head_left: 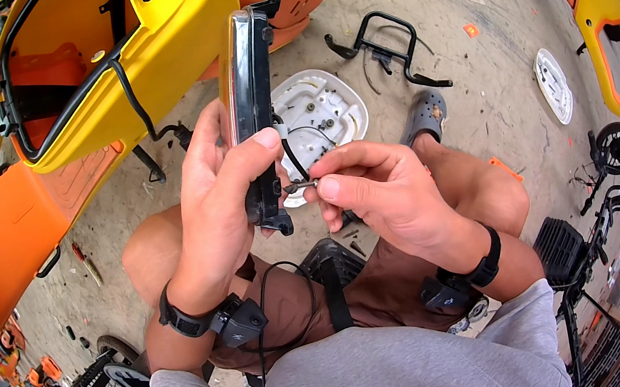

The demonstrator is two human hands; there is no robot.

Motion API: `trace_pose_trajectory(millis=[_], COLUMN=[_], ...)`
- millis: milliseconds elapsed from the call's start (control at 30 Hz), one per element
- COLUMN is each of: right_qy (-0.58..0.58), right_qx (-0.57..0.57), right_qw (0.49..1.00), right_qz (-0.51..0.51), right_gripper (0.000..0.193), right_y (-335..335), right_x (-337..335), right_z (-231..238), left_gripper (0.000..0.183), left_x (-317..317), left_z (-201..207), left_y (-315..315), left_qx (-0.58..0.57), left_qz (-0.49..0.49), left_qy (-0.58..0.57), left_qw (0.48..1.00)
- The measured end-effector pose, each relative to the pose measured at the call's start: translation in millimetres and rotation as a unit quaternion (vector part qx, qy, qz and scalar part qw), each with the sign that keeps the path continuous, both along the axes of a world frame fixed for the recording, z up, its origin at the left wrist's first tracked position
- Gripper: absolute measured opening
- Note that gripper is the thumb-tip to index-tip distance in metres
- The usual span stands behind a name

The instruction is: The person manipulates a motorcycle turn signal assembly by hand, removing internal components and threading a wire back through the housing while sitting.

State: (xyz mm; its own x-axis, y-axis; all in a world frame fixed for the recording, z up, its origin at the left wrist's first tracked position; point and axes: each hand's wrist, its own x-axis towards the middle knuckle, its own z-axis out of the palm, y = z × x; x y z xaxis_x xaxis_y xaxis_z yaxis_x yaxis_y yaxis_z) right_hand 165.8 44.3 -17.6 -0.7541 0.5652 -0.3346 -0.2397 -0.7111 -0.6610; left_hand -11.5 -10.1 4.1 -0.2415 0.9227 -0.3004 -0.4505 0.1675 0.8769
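In the head view, the left hand (207, 184) curls around a black-backed lamp unit (254, 97) over the white plastic tray's (344, 97) left edge. The right hand (387, 191) pinches a screw (301, 186) near the tray's lower edge. A black tubular bracket (385, 14) lies beyond the tray, rightward.

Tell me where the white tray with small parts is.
In the head view, the white tray lies just above centre, beyond the right hand, left of the grey shoe.
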Motion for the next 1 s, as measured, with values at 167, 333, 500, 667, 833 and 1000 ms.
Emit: trace_pose_trajectory(millis=[167, 333, 500, 667, 833, 1000], right_qy=[-0.082, -0.096, -0.130, -0.123, -0.125, -0.138], right_qx=[0.144, 0.339, 0.449, 0.648, 0.711, 0.685], right_qw=[0.985, 0.931, 0.876, 0.737, 0.671, 0.703], right_qz=[-0.053, -0.095, -0.118, -0.146, -0.170, -0.132], right_gripper=[0.022, 0.019, 0.018, 0.023, 0.024, 0.018], right_y=[-5, -10, -9, -2, -5, 1], right_x=[0, -1, -2, -3, -7, -3], right_z=[10, 6, 6, 4, 0, 3], left_gripper=[0.035, 0.037, 0.058, 0.056, 0.052, 0.043], left_x=[2, 3, 8, 8, 5, 6], left_z=[1, 2, -1, -2, -2, -1], left_y=[0, 0, 2, 2, 1, 1], left_qx=[0.000, 0.000, -0.011, -0.009, -0.041, -0.067], left_qz=[0.006, 0.003, 0.027, 0.025, -0.010, -0.032], left_qy=[-0.011, -0.001, 0.058, 0.061, 0.079, 0.095], left_qw=[1.000, 1.000, 0.998, 0.998, 0.996, 0.993])
